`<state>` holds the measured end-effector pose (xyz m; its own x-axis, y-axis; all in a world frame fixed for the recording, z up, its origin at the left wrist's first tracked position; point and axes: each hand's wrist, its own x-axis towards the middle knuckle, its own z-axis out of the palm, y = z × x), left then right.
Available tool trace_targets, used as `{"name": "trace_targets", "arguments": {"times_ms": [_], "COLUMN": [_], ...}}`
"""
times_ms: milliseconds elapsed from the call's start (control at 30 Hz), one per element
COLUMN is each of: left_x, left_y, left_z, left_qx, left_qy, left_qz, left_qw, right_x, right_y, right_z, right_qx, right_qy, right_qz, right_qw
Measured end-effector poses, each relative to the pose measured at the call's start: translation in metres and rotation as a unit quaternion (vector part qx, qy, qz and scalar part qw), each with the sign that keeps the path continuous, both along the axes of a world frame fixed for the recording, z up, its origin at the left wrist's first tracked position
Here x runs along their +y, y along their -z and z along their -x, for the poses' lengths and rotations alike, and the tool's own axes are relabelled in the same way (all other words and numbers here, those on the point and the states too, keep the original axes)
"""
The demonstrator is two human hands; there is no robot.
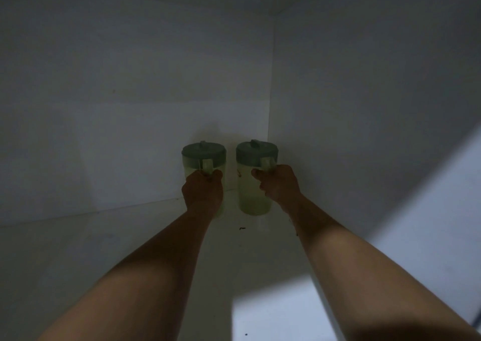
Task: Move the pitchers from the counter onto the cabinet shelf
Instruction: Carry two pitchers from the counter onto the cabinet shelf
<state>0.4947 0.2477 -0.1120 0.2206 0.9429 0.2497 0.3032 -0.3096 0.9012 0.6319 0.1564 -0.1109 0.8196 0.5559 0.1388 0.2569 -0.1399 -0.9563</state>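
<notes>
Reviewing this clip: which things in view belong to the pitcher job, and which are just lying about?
Part of the job:
- left pitcher, left hand on its handle
- right pitcher, right hand on its handle
- cabinet shelf

Just lying about:
- small dark speck on the shelf in front of the pitchers

No text, label, brand or number can be read anywhere; a small dark mark on the right pale-green translucent plastic pitcher is illegible.
</notes>
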Motion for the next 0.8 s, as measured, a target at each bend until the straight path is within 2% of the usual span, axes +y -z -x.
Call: {"name": "trace_targets", "arguments": {"times_ms": [133,267,433,567,667,800], "left_x": [-0.004,-0.01,-0.029,-0.053,-0.075,-0.108], "left_y": [-0.003,-0.001,-0.017,-0.038,-0.058,-0.088], "left_z": [0.005,0.012,0.031,0.061,0.095,0.142], "left_qx": [0.043,0.048,0.136,0.195,0.247,0.292], "left_qy": [-0.009,-0.005,-0.042,-0.031,0.004,0.034], "left_qz": [0.012,0.057,0.04,-0.067,-0.164,-0.237], "left_qw": [0.999,0.997,0.989,0.978,0.955,0.926], "right_x": [-0.009,-0.021,-0.048,-0.075,-0.098,-0.13], "right_y": [-0.006,-0.014,-0.034,-0.057,-0.078,-0.102], "right_z": [0.002,0.011,0.036,0.061,0.089,0.136], "right_qx": [-0.038,-0.07,-0.134,-0.186,-0.212,-0.257], "right_qy": [0.014,0.012,0.028,0.02,0.012,-0.002], "right_qz": [0.057,0.111,0.166,0.208,0.231,0.272], "right_qw": [0.998,0.991,0.977,0.96,0.949,0.927]}}
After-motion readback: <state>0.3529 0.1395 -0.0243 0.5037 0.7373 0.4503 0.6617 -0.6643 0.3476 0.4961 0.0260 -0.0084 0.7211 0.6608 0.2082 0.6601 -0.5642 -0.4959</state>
